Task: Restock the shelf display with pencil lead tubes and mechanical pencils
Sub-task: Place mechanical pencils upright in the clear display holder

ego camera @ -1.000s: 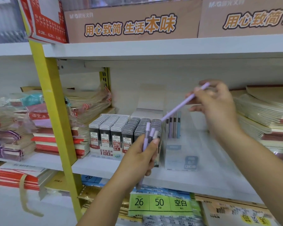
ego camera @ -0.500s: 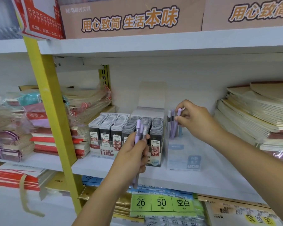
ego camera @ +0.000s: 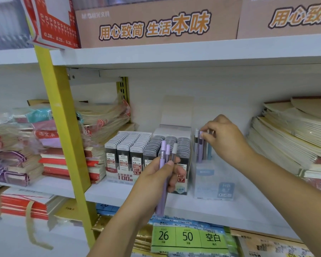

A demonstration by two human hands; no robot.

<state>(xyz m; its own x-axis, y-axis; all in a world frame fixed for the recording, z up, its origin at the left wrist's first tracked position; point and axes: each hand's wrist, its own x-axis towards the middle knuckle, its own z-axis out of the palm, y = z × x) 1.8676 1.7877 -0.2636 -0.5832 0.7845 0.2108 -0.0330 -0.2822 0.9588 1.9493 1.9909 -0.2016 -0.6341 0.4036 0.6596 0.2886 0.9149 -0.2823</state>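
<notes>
Right hand (ego camera: 228, 140) has dropped, still pinching purple pencil (ego camera: 200, 153), now upright in clear box (ego camera: 213, 182). Left hand (ego camera: 156, 184) grips three pencils (ego camera: 164, 154), covering front of lead tubes (ego camera: 130, 143). Notebook stacks (ego camera: 289, 138) right of box.

Three held pencils (ego camera: 163, 164), one pinched pencil (ego camera: 200, 153), six lead-tube rows (ego camera: 137, 141)

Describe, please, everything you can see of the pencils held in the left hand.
The mechanical pencils are a small bundle of three slim, plastic-looking sticks: two lilac, one darker with a pale cap. The left hand holds them roughly upright, wrapped round their middles; their tops rise above it and one lilac barrel pokes out below. They sit in front of the lead tubes.
</notes>
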